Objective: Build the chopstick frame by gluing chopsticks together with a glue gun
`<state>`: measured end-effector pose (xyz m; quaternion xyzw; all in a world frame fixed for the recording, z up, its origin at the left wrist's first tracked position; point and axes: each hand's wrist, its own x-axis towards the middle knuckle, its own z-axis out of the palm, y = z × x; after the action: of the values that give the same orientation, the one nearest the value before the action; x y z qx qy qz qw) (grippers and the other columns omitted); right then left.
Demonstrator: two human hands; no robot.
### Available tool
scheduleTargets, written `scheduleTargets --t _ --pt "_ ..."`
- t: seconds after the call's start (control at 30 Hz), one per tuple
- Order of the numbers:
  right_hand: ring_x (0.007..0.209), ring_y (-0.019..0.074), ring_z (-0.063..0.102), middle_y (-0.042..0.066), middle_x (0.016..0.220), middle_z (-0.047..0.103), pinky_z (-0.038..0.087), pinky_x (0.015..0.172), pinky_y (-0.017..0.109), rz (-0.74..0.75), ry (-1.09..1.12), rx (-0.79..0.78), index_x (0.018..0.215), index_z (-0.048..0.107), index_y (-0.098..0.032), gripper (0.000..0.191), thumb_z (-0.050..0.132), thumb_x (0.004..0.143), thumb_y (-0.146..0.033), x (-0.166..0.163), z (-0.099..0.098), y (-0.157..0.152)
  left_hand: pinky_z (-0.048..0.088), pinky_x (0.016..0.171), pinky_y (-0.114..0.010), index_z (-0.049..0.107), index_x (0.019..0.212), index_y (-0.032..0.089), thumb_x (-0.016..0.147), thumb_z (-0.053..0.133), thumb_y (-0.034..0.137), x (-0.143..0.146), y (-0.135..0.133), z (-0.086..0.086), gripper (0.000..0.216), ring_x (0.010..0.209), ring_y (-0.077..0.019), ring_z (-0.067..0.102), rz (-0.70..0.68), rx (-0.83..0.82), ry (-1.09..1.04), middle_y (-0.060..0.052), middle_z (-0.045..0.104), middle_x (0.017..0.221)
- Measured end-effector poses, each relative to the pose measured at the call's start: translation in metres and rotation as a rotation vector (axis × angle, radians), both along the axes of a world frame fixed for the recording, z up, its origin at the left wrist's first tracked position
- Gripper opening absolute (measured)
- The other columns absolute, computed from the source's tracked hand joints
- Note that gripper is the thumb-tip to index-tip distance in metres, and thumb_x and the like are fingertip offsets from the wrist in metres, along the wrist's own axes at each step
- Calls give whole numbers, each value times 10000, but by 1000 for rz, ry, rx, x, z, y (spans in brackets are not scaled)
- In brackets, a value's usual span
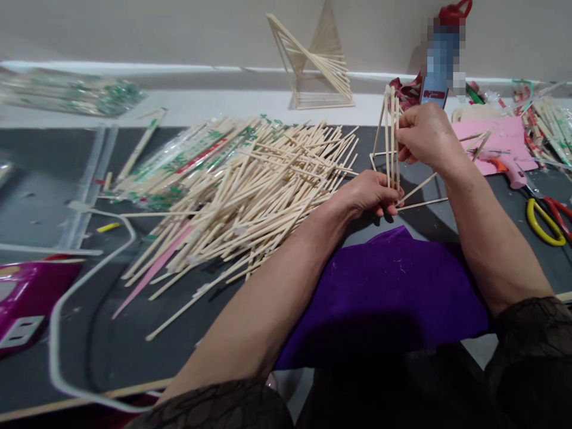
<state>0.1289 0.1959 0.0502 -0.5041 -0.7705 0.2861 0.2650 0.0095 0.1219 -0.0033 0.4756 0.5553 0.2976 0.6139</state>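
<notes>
A small frame of thin wooden sticks (pixel 389 140) stands upright on the dark mat between my hands. My left hand (pixel 372 193) is closed around its lower end, next to the purple cloth (pixel 388 292). My right hand (pixel 424 137) pinches the upper part of the upright sticks. More sticks of the frame splay out to the right beneath my right forearm. A large loose heap of wooden sticks (pixel 250 185) lies just left of my left hand.
A finished stick model (pixel 319 65) stands by the back wall. Scissors with yellow and red handles (pixel 547 217) lie at the right, near a pink sheet (pixel 500 140) and a glue gun (pixel 509 170). Wrapped stick packets (pixel 71 95) sit far left; a magenta object (pixel 27 298) at the left edge.
</notes>
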Motion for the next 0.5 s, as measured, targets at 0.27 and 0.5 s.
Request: scheduleTargets --t 0.27,0.5 --pt "534 187 650 20 520 608 502 477 258 15 6 22 561 535 -200 208 552 731 -81 -1 -4 4 368 400 -168 646 754 119 789 586 24 0 0 -1 118 499 -67 605 -10 -3 -6 -25 685 699" --pt "544 189 652 23 522 608 519 500 269 6 7 6 558 532 -204 217 563 726 -71 0 -2 2 360 404 -168 652 748 120 797 584 29 0 0 0 124 503 -63 604 -19 -5 5 -28 688 709"
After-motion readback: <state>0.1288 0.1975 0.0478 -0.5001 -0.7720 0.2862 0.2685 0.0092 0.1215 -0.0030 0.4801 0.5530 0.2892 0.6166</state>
